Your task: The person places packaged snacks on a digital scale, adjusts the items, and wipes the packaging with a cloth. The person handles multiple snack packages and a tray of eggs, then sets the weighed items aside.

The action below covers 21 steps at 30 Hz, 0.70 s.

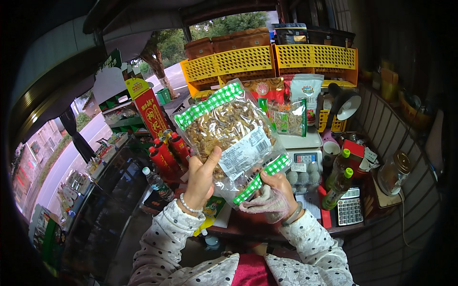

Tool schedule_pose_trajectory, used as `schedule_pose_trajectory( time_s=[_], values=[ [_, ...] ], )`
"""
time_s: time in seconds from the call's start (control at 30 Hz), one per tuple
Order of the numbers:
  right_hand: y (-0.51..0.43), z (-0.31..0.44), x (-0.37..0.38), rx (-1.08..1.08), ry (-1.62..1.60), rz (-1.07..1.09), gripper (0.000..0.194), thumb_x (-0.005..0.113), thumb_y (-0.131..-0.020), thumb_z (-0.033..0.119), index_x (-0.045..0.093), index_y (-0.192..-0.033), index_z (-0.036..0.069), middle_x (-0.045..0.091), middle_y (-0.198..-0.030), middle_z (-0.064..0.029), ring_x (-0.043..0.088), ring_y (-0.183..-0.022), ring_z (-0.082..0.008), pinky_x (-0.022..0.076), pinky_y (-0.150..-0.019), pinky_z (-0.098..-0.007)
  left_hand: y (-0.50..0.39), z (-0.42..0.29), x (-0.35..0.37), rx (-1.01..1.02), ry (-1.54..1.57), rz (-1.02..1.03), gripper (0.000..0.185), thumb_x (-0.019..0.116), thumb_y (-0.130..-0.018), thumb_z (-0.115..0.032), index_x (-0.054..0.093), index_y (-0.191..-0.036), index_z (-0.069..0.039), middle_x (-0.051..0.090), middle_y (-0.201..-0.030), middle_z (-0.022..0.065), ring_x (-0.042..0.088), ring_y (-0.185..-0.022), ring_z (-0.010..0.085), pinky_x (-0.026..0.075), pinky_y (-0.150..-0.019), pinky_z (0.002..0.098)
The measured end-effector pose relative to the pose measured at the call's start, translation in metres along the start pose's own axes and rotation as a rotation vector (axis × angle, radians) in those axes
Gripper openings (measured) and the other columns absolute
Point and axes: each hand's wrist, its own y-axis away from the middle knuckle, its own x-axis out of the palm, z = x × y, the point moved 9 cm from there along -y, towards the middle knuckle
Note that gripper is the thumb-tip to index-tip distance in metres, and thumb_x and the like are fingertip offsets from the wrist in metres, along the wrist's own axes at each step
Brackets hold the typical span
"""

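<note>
Held up before me is a clear plastic bag (229,121) of brown dried food, with green-and-white checked bands at both ends. A white label (246,152) with writing and a barcode faces me. My left hand (202,175) grips the bag's left side, thumb on the front and fingers hidden behind. At the lower right, my right hand (281,189) pinches the checked end and also holds a pale, worn cloth (266,203) that hangs below its fingers. The bag is tilted and hides part of the table behind it.
Behind the bag stand a scale (302,141), packaged dried goods (290,116) and a carton of eggs (303,177). To the right are green-capped bottles (336,187), a calculator (350,211), a desk lamp (343,103) and a glass jar (393,175). Red bottles (162,155) and a water bottle (157,184) stand left.
</note>
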Motion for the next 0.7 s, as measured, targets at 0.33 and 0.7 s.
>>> schedule_pose_trajectory(
  time_s=[0.33, 0.7],
  values=[
    [-0.026, -0.014, -0.016, 0.011, 0.126, -0.169, 0.026, 0.056, -0.095, 0.019, 0.06, -0.11, -0.001, 0.066, -0.075, -0.0085, 0.063, -0.059, -0.0167, 0.0537, -0.053, -0.0311, -0.029, 0.036, -0.038, -0.099, 0.15, -0.052, 0.024, 0.062, -0.095, -0.023, 0.063, -0.099, 0.0, 0.062, -0.097, 0.0024, 0.054, -0.084, 0.008, 0.045, -0.075, 0.0262],
    [-0.051, -0.024, -0.027, 0.023, 0.203, -0.204, 0.02, 0.054, -0.096, 0.012, 0.064, -0.102, -0.005, 0.067, -0.084, -0.0096, 0.064, -0.067, -0.0157, 0.0536, -0.062, -0.0289, -0.058, 0.045, -0.053, -0.082, 0.181, 0.003, 0.027, 0.058, -0.097, -0.021, 0.057, -0.114, -0.001, 0.062, -0.107, 0.0055, 0.061, -0.095, 0.0131, 0.049, -0.084, 0.0304]
  ],
)
